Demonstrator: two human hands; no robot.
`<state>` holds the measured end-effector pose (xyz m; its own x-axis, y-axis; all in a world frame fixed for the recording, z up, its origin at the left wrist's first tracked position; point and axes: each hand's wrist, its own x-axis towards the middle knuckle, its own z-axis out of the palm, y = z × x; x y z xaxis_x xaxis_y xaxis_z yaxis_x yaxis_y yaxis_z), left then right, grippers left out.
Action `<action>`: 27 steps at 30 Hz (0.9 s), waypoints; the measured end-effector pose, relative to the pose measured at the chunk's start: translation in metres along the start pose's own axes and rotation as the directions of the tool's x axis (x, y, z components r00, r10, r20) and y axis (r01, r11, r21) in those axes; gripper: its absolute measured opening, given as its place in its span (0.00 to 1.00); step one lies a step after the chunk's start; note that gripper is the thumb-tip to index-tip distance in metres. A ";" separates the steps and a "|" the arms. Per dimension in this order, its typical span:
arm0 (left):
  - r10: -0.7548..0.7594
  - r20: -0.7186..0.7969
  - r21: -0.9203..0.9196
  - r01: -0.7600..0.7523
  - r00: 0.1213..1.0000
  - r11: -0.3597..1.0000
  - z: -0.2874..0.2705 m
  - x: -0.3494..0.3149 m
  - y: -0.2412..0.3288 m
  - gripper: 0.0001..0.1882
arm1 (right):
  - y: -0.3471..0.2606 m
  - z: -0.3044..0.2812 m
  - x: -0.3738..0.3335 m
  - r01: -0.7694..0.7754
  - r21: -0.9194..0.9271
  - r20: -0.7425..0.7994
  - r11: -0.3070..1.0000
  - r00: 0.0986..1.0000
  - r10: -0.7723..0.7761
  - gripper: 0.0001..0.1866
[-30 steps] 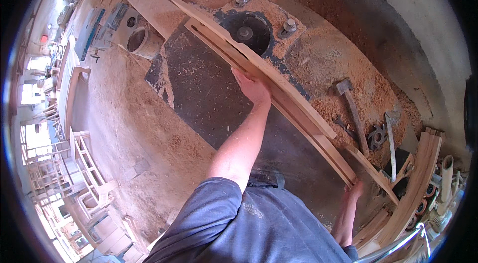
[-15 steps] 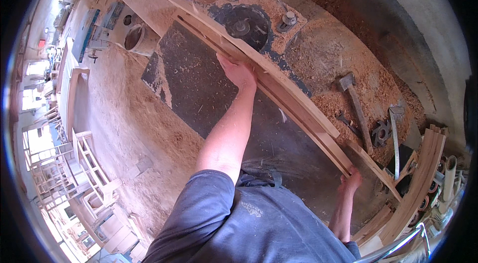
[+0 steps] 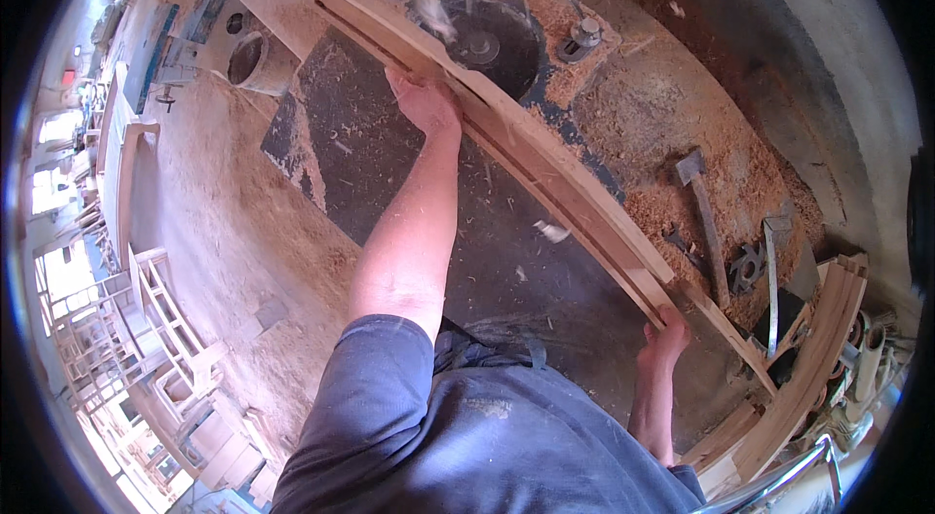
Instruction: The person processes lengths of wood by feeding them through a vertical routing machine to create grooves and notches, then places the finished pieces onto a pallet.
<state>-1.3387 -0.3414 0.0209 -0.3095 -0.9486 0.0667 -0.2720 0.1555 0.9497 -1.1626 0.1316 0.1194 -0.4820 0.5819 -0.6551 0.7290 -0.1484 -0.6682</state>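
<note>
The near end of a long, pale-brown, grooved wooden strip (image 3: 575, 222) is grasped in the right hand (image 3: 665, 331). The bare left hand (image 3: 426, 103) is laid against the strip's near side, farther along; whether its fingers are closed around the wood cannot be told. The strip is set on a dark, shaving-strewn flat tabletop (image 3: 341, 115), alongside a straight, pale wooden fence board (image 3: 604, 205).

For good work, steady push should be given from the end, sideways pressure from the left hand; fingers are best held clear of the dark, round cutter recess (image 3: 506, 66) behind the board. Feed should be even, since a stall could probably scorch or chip the grain.

Beyond, coarse reddish-brown sawdust is heaped around a wooden-handled metal hammer (image 3: 709, 230) and a dark, toothed metal cutter head (image 3: 748, 269). A pale shaving (image 3: 438, 18) is blurred over the recess.
</note>
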 end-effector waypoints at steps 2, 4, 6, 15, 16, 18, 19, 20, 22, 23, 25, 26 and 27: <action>0.054 0.012 0.044 -0.054 0.998 0.998 -0.004 -0.004 0.017 0.18 | -0.003 0.008 -0.005 -0.017 0.009 0.005 1.000 1.000 0.017 0.07; 0.005 -0.036 -0.004 -0.005 0.999 1.000 0.003 0.006 0.012 0.17 | -0.003 0.011 -0.005 -0.030 0.010 0.009 1.000 1.000 0.030 0.07; 0.076 -0.027 0.043 -0.075 0.997 0.996 0.007 0.019 -0.002 0.17 | 0.005 0.012 0.002 -0.043 -0.002 0.003 0.999 0.999 0.043 0.07; 0.072 0.000 -0.019 -0.072 0.997 0.997 0.006 0.067 -0.024 0.16 | -0.008 0.049 -0.030 -0.022 -0.007 0.037 1.000 0.999 0.022 0.14; 0.007 0.022 -0.071 -0.005 1.000 0.997 0.001 0.069 -0.014 0.15 | -0.011 0.050 -0.032 -0.013 -0.010 0.039 1.000 0.999 0.014 0.14; 0.082 0.014 0.010 -0.082 0.997 0.997 0.005 0.055 0.010 0.13 | -0.011 0.045 -0.037 -0.011 0.002 0.007 1.000 1.000 0.011 0.15; 0.123 0.006 0.051 -0.123 0.992 0.991 0.005 0.048 0.018 0.12 | -0.006 0.035 -0.031 -0.004 -0.022 0.087 1.000 0.996 0.006 0.15; 0.112 -0.009 -0.169 -0.112 0.994 0.979 0.006 0.053 0.010 0.12 | -0.001 0.016 -0.017 0.008 -0.051 0.170 0.999 0.985 0.001 0.16; 0.070 -0.009 -0.574 -0.063 0.997 0.817 0.010 0.072 -0.020 0.11 | 0.016 -0.003 -0.007 0.143 -0.055 0.231 0.988 0.965 -0.127 0.16; 0.071 -0.015 -0.317 -0.072 0.997 0.946 0.005 0.071 -0.021 0.12 | 0.024 -0.010 -0.003 0.260 -0.049 0.196 0.964 0.949 -0.246 0.17; 0.043 0.018 -0.051 -0.042 0.999 0.998 0.004 0.062 0.000 0.11 | 0.020 -0.021 0.000 0.649 -0.233 0.213 0.724 0.760 -0.614 0.18; 0.042 0.021 -0.002 -0.042 0.999 0.999 0.002 0.063 0.000 0.12 | 0.010 -0.021 -0.008 0.826 -0.378 0.322 0.418 0.541 -0.777 0.19; 0.037 0.025 0.046 -0.038 0.999 0.998 0.001 0.062 -0.001 0.12 | 0.003 -0.021 -0.011 0.885 -0.463 0.467 0.050 0.292 -0.834 0.20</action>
<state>-1.3586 -0.4001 0.0236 -0.3422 -0.9349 0.0944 -0.3015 0.2044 0.9313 -1.1452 0.1417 0.1317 -0.9762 -0.0801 0.2015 -0.1649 0.8776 -0.4502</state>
